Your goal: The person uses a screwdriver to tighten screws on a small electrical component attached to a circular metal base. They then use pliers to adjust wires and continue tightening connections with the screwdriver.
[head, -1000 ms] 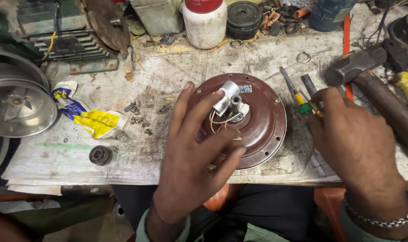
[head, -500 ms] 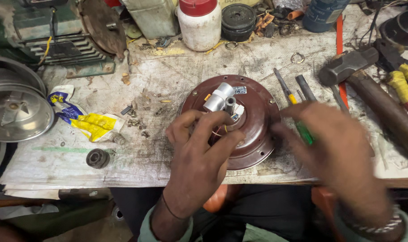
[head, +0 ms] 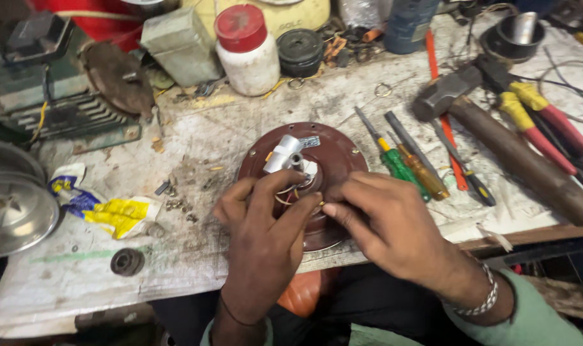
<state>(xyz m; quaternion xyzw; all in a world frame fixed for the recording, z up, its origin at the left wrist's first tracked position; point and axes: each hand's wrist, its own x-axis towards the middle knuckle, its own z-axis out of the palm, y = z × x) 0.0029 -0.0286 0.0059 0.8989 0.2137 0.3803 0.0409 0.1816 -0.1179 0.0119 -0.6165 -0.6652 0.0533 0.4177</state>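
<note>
Fingers: left hand (head: 266, 237) curls its fingertips onto the thin wires (head: 290, 192) at the hub; right hand (head: 394, 224) pinches thumb and forefinger together at the same spot, on a wire end or a small part too tiny to tell.
Motor cover: round maroon disc (head: 333, 150) lies flat on the workbench (head: 195, 134), near its front edge, both hands resting on it.
Hub piece: silver cylinder (head: 282, 154) stands tilted on the disc's middle, just above the wires.
Risk, wires: a hard tug could likely snap or strip them, since they look thin and short.
Risk, edge: the disc sits close to the bench's front edge; a push toward the person might slide it off.
Risk, small parts: loose screws (head: 176, 205) lie scattered left of the disc and could be swept away by a wrist.
Count, screwdrivers: two, green-handled (head: 400, 168) and amber-handled (head: 426, 176).
Count, hammer: one (head: 496, 144).
Count, pliers: one pair, red and yellow grips (head: 541, 115).
Count, jar: one white, red lid (head: 245, 48).
</note>
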